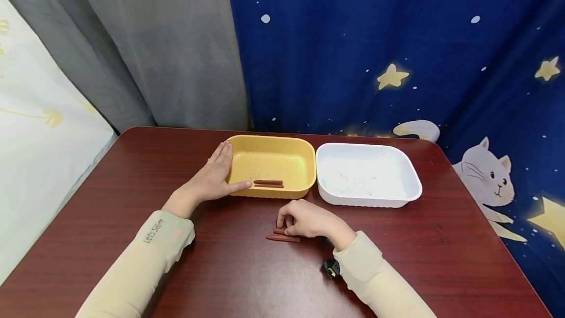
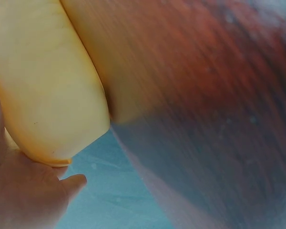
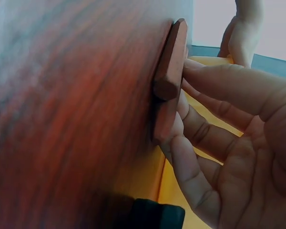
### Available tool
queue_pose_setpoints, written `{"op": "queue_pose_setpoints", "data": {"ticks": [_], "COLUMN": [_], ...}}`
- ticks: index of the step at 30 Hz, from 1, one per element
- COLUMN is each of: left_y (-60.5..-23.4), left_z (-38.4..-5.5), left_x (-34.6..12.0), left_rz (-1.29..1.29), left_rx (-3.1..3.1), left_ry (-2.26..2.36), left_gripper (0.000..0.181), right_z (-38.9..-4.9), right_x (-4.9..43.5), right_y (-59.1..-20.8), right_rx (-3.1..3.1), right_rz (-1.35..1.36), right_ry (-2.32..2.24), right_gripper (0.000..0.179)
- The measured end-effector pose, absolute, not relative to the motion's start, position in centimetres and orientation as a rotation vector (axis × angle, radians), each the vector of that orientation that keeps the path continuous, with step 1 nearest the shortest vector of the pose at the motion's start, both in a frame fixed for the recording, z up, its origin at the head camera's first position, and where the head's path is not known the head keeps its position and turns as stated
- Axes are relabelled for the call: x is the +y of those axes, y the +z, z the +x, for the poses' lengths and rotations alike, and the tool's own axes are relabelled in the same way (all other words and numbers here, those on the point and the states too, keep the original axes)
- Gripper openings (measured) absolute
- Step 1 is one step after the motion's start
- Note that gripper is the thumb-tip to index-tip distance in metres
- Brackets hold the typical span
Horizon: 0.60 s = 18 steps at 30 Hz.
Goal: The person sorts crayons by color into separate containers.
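Note:
My left hand [image 1: 211, 175] rests against the left end of a yellow plastic tub [image 1: 273, 147], fingers straight along its side and thumb extended over the front rim. Inside the tub, two thin brown sticks [image 1: 268, 182] lie parallel near the front wall. In front of it, my right hand [image 1: 311, 219] is down at the tabletop, thumb and curled fingers pinching a short-looking brown stick [image 1: 278, 231], partly hidden by the hand. Beside that stick lies another brown stick [image 1: 283, 238] with a tapered left end. The right wrist view shows flat-sided, six-cornered sticks [image 3: 171, 62] close to the thumb.
A white plastic tub [image 1: 368, 199] with small specks on its floor stands right of the yellow one, nearly touching. Both are on a dark red-brown wooden table [image 1: 247, 278]. Behind hang grey and blue starry curtains [image 1: 318, 53]. A small black device [image 1: 330, 268] sits at my right wrist.

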<state>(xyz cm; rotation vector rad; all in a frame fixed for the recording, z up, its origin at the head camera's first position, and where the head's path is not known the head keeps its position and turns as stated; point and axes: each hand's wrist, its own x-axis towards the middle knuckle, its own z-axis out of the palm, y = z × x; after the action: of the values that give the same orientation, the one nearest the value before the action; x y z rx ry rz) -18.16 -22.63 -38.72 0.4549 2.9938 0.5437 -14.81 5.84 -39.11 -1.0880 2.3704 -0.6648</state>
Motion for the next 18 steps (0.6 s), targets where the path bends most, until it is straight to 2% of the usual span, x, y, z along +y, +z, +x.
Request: {"op": "queue_pose_setpoints", "data": {"ticks": [18], "left_y": [-38.50], "left_z": [-18.16], "left_x": [-22.55], "left_rz": [0.446], "left_rx": [2.976], "left_ry": [0.539], "left_gripper": [0.120], "right_z": [-14.93], "right_x": [6.23], "right_y": [-38.82], "right_rx": [2.364], "right_rz": [-1.109], "right_ry": [-0.768], "right_gripper": [0.017]}}
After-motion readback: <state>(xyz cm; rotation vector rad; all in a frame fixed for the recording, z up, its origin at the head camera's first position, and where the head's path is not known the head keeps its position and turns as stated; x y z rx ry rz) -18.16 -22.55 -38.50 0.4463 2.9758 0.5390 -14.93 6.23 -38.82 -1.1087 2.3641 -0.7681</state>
